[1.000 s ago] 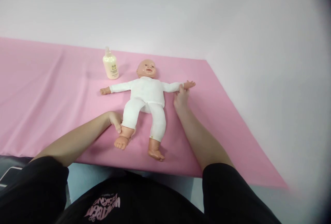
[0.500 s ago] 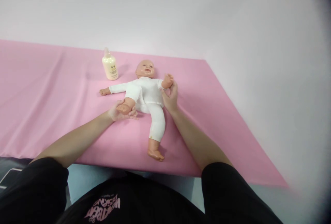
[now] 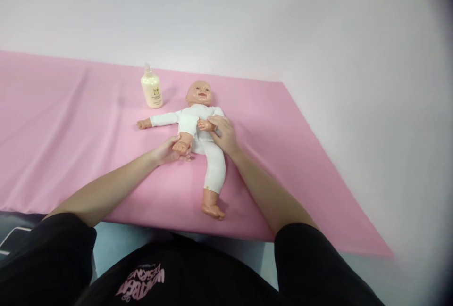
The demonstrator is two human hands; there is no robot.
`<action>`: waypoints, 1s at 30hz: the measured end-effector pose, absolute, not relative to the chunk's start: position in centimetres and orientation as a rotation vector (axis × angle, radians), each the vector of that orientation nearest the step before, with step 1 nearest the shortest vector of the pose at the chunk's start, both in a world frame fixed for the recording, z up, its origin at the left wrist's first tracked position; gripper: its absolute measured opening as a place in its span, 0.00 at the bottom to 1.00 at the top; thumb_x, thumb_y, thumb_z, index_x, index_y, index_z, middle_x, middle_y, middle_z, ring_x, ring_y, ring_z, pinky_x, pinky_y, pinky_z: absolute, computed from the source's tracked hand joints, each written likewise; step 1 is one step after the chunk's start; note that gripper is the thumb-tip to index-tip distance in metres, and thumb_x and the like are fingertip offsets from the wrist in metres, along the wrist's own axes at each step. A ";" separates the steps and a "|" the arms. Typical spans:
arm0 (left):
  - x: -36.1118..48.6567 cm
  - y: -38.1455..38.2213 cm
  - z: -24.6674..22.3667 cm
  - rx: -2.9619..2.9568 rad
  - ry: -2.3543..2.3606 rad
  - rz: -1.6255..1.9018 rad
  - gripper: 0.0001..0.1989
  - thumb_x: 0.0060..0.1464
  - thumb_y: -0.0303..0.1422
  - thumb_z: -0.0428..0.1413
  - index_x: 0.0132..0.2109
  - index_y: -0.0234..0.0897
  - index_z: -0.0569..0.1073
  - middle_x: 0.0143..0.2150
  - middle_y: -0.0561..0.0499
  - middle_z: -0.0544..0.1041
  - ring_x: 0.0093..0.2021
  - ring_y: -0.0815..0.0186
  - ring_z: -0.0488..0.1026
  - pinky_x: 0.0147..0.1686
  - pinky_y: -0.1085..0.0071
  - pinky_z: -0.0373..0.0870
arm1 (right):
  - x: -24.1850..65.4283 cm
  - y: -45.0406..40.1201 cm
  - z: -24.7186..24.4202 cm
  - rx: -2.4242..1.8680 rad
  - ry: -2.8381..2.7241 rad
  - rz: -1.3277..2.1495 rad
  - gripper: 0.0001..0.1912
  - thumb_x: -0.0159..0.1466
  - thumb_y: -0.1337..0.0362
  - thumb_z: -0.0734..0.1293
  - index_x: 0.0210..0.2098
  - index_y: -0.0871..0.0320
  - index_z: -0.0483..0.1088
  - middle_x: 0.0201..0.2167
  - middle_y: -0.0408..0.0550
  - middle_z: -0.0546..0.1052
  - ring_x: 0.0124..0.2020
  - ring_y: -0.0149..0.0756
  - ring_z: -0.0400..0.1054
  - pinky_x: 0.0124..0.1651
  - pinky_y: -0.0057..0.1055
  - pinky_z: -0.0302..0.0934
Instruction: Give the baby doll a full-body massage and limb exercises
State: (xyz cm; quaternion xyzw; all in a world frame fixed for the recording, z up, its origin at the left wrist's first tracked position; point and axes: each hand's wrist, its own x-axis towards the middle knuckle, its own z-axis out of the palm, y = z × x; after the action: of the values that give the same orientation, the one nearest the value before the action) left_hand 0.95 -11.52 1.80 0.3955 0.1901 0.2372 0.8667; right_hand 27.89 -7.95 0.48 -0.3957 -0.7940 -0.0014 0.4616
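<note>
A baby doll (image 3: 215, 167) with a white cloth body lies on its back, head away from me. My left hand (image 3: 169, 151) is closed around the doll's raised foot (image 3: 182, 144), which is bent up toward its belly; some of my fingers are hidden behind it. My right hand (image 3: 226, 134) grips the doll's arm on the right, so that the doll's small hand (image 3: 204, 125) rests across its belly by the raised leg. The doll's other arm (image 3: 163, 119) stretches out to the left, and its other leg points toward me.
A pink cloth (image 3: 283, 155) covers the table. Left of the doll's head stands a pale yellow pump bottle (image 3: 153, 92). A white wall (image 3: 226, 18) rises behind the table. At the lower left is a dark, white-edged object (image 3: 14, 240).
My right hand has moved left, bringing the doll's arm from out at its side across its belly. My left hand has shifted the raised foot slightly right.
</note>
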 end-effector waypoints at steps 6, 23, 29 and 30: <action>0.1 -11.3 1.3 0.918 0.313 0.383 0.31 0.49 0.58 0.63 0.42 0.31 0.76 0.32 0.46 0.77 0.37 0.57 0.77 0.54 0.50 0.72 | 27.7 -8.2 0.2 -0.977 -1.847 0.005 0.22 0.71 0.49 0.64 0.57 0.56 0.72 0.56 0.54 0.76 0.61 0.41 0.70 0.69 0.45 0.65; -0.9 -11.1 2.4 1.428 0.121 -0.445 0.24 0.29 0.35 0.77 0.37 0.36 0.81 0.32 0.48 0.81 0.49 0.48 0.81 0.49 0.63 0.79 | 33.4 -4.2 -1.8 -1.016 -0.568 0.732 0.33 0.71 0.56 0.57 0.73 0.48 0.46 0.66 0.53 0.65 0.60 0.31 0.71 0.60 0.39 0.72; -0.8 -11.2 2.9 1.454 0.164 -0.434 0.24 0.31 0.36 0.76 0.40 0.37 0.84 0.34 0.51 0.82 0.47 0.53 0.81 0.43 0.70 0.78 | 33.2 -4.2 -1.2 -0.927 -0.444 0.840 0.32 0.70 0.57 0.58 0.72 0.43 0.48 0.65 0.47 0.66 0.58 0.27 0.71 0.60 0.36 0.71; -0.8 -11.3 2.9 1.461 0.179 -0.406 0.24 0.30 0.36 0.76 0.40 0.37 0.84 0.34 0.51 0.82 0.46 0.54 0.82 0.42 0.71 0.78 | 33.3 -4.1 -1.3 -0.923 -0.445 0.846 0.32 0.70 0.57 0.58 0.72 0.43 0.48 0.65 0.47 0.66 0.58 0.27 0.71 0.60 0.36 0.71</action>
State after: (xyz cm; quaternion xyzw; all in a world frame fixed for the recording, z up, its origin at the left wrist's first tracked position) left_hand -0.81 -11.26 2.93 0.6618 0.0811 -0.1837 0.7223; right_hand 33.25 -4.13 -1.28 -0.4283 -0.2063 0.3924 0.7874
